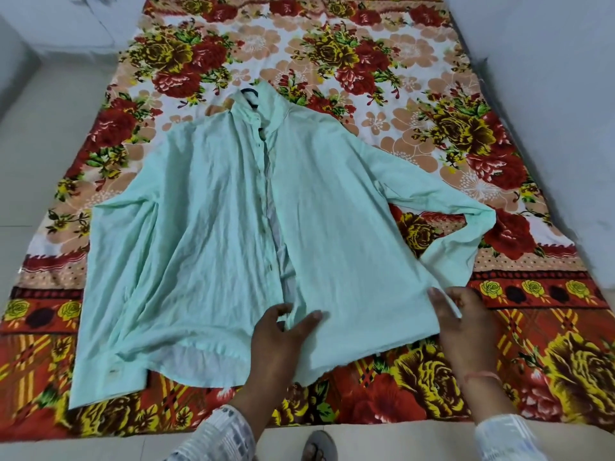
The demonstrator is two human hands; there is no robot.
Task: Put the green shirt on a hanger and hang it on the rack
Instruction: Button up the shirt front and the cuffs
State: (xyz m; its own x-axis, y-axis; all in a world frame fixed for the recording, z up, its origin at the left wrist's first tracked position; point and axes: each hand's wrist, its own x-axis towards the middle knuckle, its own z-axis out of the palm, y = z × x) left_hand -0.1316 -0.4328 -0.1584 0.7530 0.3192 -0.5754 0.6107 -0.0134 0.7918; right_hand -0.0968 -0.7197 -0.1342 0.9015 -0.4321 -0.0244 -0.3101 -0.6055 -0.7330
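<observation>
Shirt: green shirt (226, 227) lies flat on the floral blanket (432, 134), collar at 12 o'clock, hem at 6.
Hook: dark hook (248, 92) peeking out at the collar, far end.
Left grip (283, 331): pinching the front edge at the hem.
Right grip (462, 317): holding the hem corner, 3 o'clock of the left.
Room: pale floor (50, 128) around, no rack in sight.

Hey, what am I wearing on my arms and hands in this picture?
Both forearms are in white sleeves with a faint grey-blue print: the left sleeve and the right sleeve. A thin orange-red thread circles the right wrist. The left hand and right hand are bare, with no gloves.
</observation>
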